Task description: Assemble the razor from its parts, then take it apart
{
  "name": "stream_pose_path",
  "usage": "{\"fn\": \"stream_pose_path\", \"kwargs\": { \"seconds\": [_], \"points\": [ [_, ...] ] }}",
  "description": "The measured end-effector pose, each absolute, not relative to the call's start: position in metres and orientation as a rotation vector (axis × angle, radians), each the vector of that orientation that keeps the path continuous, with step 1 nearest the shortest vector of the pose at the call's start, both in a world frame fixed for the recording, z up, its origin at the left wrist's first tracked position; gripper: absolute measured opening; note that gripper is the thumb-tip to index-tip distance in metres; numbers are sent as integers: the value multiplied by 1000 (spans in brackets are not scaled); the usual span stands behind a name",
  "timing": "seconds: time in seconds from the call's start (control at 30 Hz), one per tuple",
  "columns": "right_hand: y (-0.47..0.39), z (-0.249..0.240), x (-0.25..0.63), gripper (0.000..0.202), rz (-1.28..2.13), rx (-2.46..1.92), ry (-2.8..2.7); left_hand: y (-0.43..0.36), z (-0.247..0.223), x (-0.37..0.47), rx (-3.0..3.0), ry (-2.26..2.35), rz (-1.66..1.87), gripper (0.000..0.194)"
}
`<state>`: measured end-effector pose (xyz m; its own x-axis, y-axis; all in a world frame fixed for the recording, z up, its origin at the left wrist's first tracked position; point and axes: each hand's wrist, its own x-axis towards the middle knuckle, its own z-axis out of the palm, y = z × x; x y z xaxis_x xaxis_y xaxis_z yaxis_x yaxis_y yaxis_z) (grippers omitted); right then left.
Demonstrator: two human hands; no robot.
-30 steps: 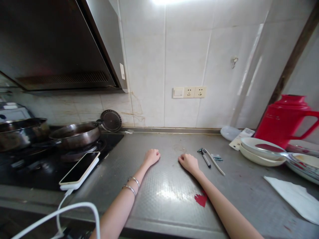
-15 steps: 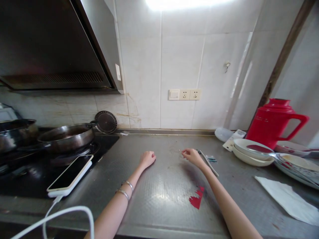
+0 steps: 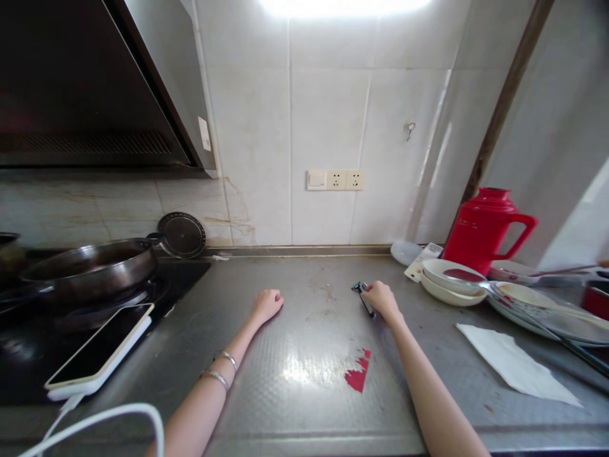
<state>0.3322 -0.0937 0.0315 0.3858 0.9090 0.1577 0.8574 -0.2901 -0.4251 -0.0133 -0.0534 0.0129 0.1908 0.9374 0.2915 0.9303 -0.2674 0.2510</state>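
Observation:
My left hand [image 3: 268, 304] rests closed in a loose fist on the steel counter [image 3: 295, 419], and nothing shows in it. Two silver bangles circle that wrist. On the right, my right hand [image 3: 380, 298] has its fingers closed on a small dark tool [image 3: 366, 304] with a dark head at its far end, perhaps a scraper or peeler. Its handle is partly hidden by the fingers. Nearer the front edge, between the forearms, a ragged red patch [image 3: 358, 374] lies on the counter. Faint brownish smudges mark the steel between the hands.
At left are a pan [image 3: 95, 270] on the black stove and a phone [image 3: 102, 349] with a white cable. On the right stand a red thermos [image 3: 480, 231], stacked bowls [image 3: 450, 289], plates with utensils and a white paper sheet [image 3: 514, 365]. A range hood hangs upper left.
The view has shifted to the right. My right hand, earlier pinched beside the tool lying on the counter, now holds the tool. My left hand stays in its fist.

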Motion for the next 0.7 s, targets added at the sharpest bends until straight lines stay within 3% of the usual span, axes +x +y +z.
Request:
{"fn": "stream_pose_path", "kwargs": {
  "seconds": [0.7],
  "points": [
    [-99,41,309,27,95,-2372,-1588,-62,23,-9,2386,1956,472,25]
  ]
}}
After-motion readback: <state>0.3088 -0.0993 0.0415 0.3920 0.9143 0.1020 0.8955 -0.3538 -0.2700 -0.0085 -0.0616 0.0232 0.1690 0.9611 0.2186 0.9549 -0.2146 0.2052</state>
